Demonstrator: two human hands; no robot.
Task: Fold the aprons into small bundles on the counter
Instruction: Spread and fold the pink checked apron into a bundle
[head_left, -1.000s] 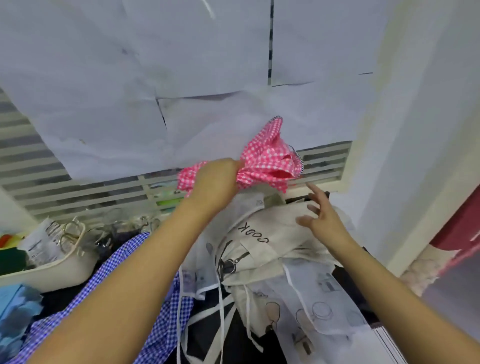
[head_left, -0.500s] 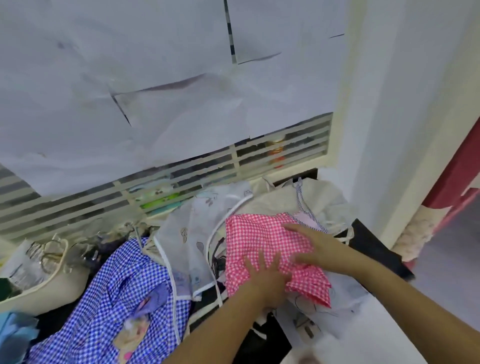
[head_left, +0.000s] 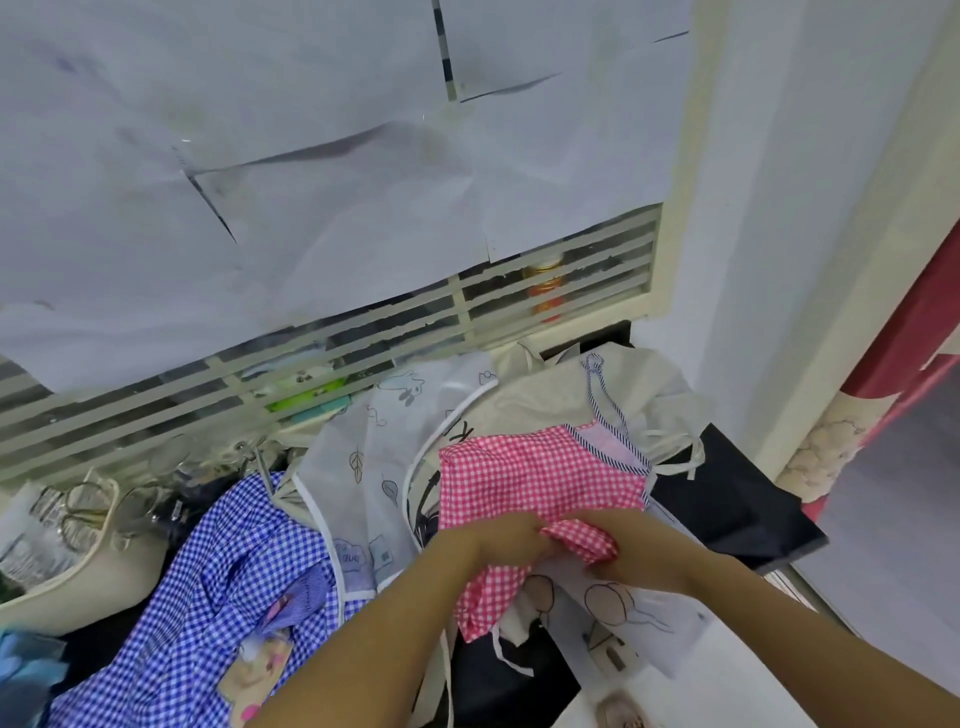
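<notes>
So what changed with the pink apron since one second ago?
The pink checked apron came down from the air onto the cream apron. The left hand and right hand now both grip a fold at its near edge. The blue checked apron and basket stayed put.

Before you, white paper sheets (head_left: 311, 156) cover a louvred window (head_left: 363, 353). A white wall (head_left: 805, 208) rises at your right, with a red post (head_left: 914, 312) and grey floor (head_left: 893, 519) beyond the dark desk (head_left: 727, 509).

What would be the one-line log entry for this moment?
stage: folding | pink checked apron: near edge rolled | left hand: grips roll | right hand: grips roll
</notes>
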